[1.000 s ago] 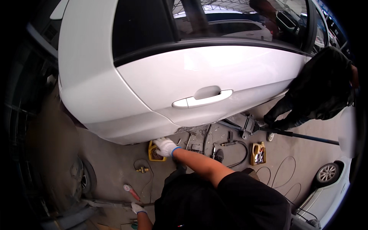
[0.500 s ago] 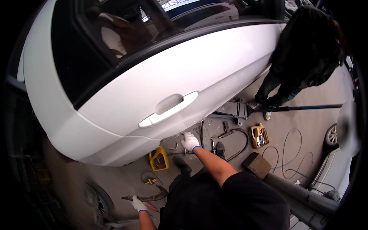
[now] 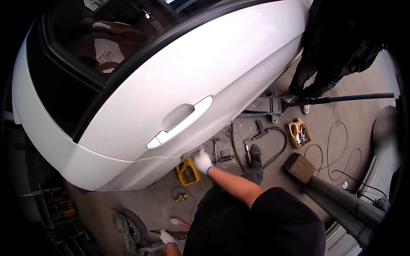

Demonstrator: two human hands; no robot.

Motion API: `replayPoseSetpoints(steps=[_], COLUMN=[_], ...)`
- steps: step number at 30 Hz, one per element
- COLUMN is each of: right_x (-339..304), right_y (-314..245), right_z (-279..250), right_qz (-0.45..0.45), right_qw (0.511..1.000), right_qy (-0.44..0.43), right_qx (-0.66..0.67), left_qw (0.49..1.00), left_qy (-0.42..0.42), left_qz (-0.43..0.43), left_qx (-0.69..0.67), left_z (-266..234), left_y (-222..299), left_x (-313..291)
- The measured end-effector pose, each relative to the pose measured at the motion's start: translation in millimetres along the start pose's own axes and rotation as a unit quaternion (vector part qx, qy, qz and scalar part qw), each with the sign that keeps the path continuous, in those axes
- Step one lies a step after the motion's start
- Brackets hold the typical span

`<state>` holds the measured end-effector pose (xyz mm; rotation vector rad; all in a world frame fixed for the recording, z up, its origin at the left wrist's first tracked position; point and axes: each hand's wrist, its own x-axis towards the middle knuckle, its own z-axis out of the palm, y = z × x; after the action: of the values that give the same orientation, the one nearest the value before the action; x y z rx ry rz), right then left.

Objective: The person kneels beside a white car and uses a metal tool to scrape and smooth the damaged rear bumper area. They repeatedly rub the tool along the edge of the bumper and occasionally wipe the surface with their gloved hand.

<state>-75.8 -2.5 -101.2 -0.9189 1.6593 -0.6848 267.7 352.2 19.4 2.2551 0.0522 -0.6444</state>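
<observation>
My right hand (image 3: 203, 161), in a white glove with a blue cuff, reaches to the scraped lower edge of a white car's rear door (image 3: 205, 64). Its fingers point up at that edge, slightly blurred, and I see nothing held in them. Low on the left, my left hand (image 3: 168, 237), gloved the same way, is closed around a dark curved metal bar (image 3: 154, 231); my body hides part of the bar. Beside it on the floor lies a red-bodied tool (image 3: 183, 222) with a round end. A cut-open yellow jug (image 3: 188, 171) with small parts inside stands just below my right hand.
A hammer (image 3: 215, 149), a coil-spring tool (image 3: 226, 158) and a black hose (image 3: 284, 145) lie near my foot. Another yellow jug (image 3: 300, 133) holds tools. A floor jack (image 3: 271, 106) reaches under the car near another person (image 3: 337, 47). At right is a beam with a block (image 3: 300, 167).
My view has shifted, so the car sits further left. My right hand stays at the door's lower edge. My left hand has lowered with the curved bar, now partly behind my body.
</observation>
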Motion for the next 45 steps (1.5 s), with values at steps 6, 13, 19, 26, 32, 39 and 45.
replayPoseSetpoints(steps=[6, 13, 19, 26, 32, 39, 45], right_x=[0.9, 94.7, -35.6, -92.3, 42.8, 6.5, -15.5], right_y=[14.1, 94.7, 5.3, -57.2, 63.1, 178.2, 189.4], right_z=[-12.8, -34.1, 38.6, 12.1, -243.1, -485.7, -386.7], right_qz=[-0.021, 0.053, -0.45, -0.215, 0.009, 0.176, 0.102], right_qw=[0.998, 0.994, 0.696, 0.728, 0.827, 0.884, 0.905], right_qy=[-0.055, -0.058, -0.442, -0.559, -0.073, 0.182, 0.001], right_qx=[-0.008, 0.078, -0.344, -0.334, -0.557, -0.394, -0.413], left_qw=[0.997, 0.998, 0.997, 0.99, 0.989, 0.986, 0.992], left_qy=[-0.009, 0.016, 0.011, 0.106, 0.122, 0.133, 0.092], left_qz=[0.074, -0.028, -0.042, 0.076, -0.015, -0.042, -0.005], left_qx=[0.034, -0.052, -0.063, 0.046, -0.078, 0.088, 0.092], left_z=[23.9, 14.1, 25.2, 66.9, 83.2, 98.3, 115.8], left_y=[6.7, 13.0, -9.6, 5.2, 18.6, 48.5, -3.2], left_x=[-22.7, -28.7, -3.6, 11.9, 1.6, -53.4, -8.9])
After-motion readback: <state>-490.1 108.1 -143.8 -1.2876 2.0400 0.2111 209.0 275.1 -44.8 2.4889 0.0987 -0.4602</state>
